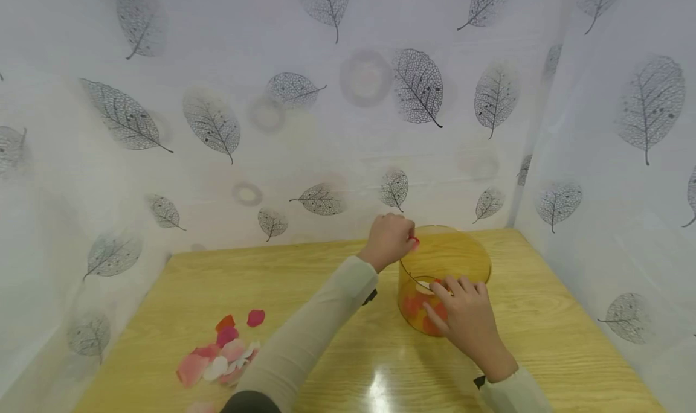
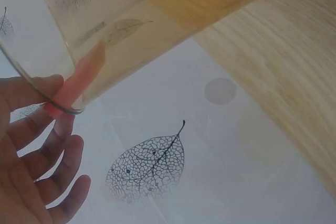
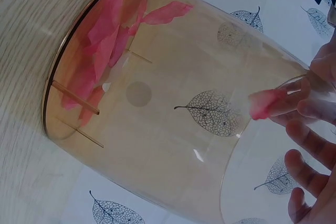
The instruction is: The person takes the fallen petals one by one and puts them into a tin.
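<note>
A clear amber-tinted cylindrical vase stands on the wooden table, with several reddish-pink flower petals at its bottom. At the vase's rim, my left hand pinches a pink petal between thumb and fingers; the petal hangs inside the wall. My right hand is beside the vase's near right side, fingers spread and loosely bent, holding nothing. Whether its fingertips touch the vase I cannot tell. Inside the vase, a small white piece shows among the petals, partly hidden by the right hand.
A loose pile of red, pink and white petals lies on the table at the left, partly behind my left sleeve. White sheeting printed with leaf skeletons rises behind the table and along both sides.
</note>
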Available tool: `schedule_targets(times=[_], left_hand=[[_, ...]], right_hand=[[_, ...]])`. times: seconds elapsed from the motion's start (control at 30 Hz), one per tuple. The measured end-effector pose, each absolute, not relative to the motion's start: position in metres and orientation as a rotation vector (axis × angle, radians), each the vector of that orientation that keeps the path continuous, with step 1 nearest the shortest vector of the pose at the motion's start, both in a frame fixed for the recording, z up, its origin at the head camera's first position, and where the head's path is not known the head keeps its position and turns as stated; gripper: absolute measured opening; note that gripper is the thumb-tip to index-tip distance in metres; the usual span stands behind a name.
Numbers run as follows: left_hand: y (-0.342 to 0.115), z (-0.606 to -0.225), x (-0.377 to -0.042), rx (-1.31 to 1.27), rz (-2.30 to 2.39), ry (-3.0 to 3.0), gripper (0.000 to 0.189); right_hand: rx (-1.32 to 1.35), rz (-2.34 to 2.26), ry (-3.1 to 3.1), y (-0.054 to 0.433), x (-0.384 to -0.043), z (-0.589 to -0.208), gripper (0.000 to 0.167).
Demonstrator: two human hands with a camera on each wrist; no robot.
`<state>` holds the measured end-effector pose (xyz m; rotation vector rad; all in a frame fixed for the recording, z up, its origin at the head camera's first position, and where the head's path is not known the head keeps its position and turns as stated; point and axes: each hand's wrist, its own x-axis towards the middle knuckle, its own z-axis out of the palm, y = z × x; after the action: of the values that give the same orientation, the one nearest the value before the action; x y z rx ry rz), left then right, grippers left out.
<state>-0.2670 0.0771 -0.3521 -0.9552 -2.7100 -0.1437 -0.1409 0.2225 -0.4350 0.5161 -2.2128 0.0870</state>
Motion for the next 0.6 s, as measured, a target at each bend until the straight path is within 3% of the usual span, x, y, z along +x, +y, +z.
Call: schedule_targets(times=[0.6], left_hand=[[0.051, -0.368, -0.254, -0.936, -0.379, -2.456, 0.012]], right_hand=[[0.515, 0.085, -2.195, 0.221, -0.141, -0.434, 0.053]])
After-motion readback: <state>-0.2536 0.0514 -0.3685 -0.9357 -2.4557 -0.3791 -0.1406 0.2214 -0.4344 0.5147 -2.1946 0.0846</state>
